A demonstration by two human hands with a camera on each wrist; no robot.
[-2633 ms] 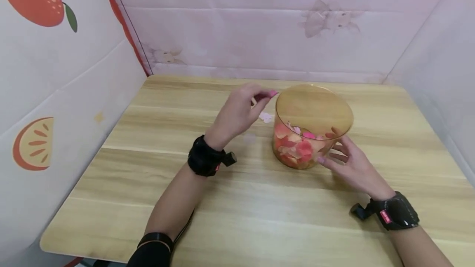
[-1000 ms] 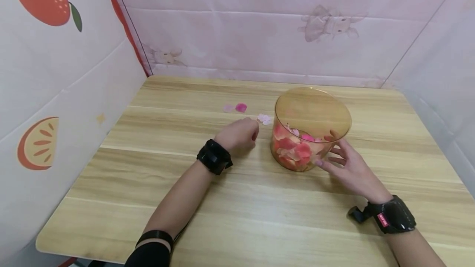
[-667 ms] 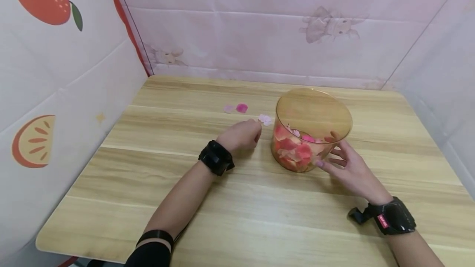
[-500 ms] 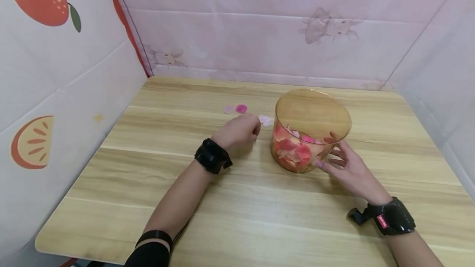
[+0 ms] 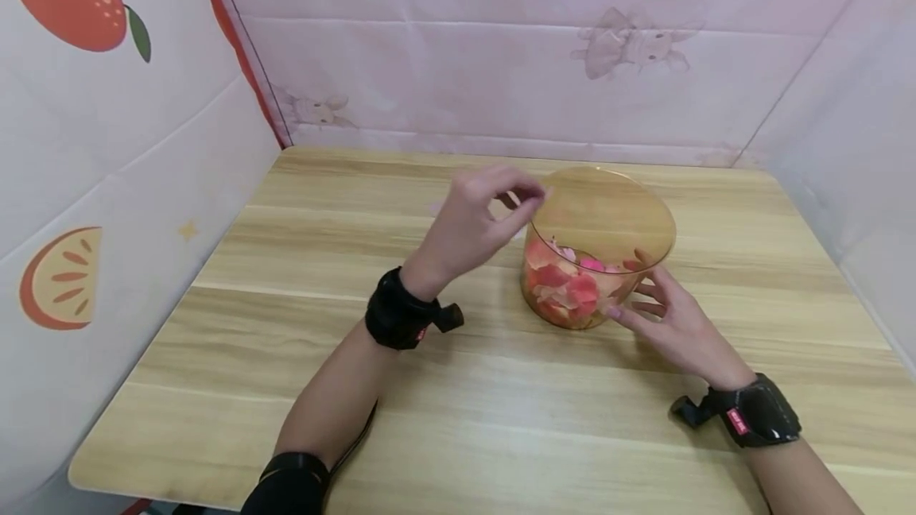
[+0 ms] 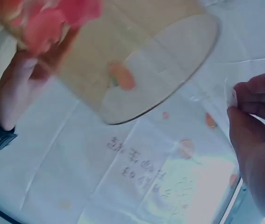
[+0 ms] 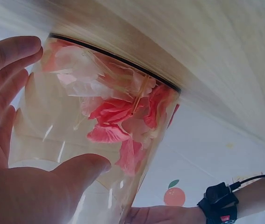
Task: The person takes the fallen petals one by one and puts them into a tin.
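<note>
At the center of the head view, a person's left hand hovers raised beside the rim of a clear amber jar, its thumb and fingertips pinched together; whether they hold anything cannot be told, though the left wrist view shows a pale scrap at the fingertips. The jar stands upright on a wooden table, just right of center, with pink and red petals heaped in its lower half. The right hand rests against the jar's near right side, fingers spread and relaxed on the wall; in the right wrist view the thumb presses the glass. Both wrists wear black straps. Pink printed sheets line the upper frame.
</note>
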